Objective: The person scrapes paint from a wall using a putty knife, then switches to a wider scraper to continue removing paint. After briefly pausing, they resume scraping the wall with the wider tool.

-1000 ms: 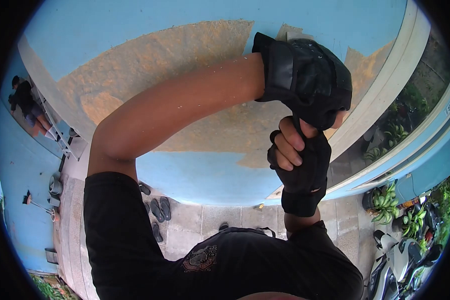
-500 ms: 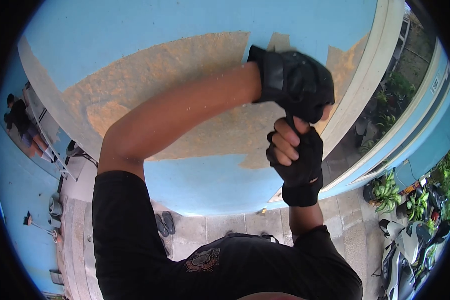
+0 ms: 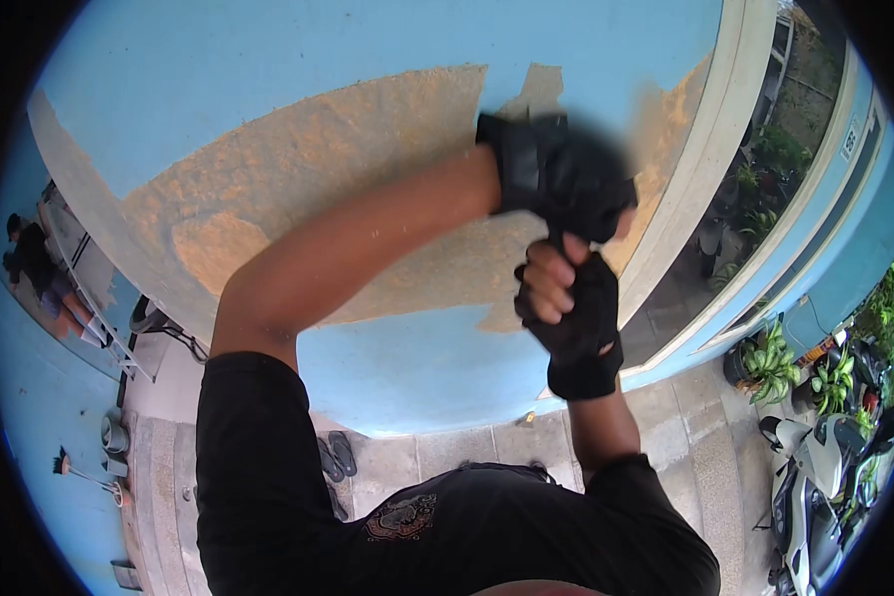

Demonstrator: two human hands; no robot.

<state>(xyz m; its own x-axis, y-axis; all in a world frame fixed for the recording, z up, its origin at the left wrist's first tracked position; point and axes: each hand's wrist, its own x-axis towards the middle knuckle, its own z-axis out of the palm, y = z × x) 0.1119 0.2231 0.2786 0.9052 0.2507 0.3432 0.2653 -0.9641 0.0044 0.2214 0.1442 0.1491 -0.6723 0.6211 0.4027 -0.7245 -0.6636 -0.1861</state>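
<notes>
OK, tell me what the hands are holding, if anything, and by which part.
It cannot be told: the left hand is curled above the closed right hand, and the black gloves and fingers hide whatever may be gripped.

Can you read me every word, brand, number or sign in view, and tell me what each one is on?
I can't read any text for certain.
Small white sign on the right: dark marks, perhaps digits, too small and blurred to read.
Emblem on the black shirt: any lettering is too small to make out.
Motorbike: no brand or number that I can read.
</notes>
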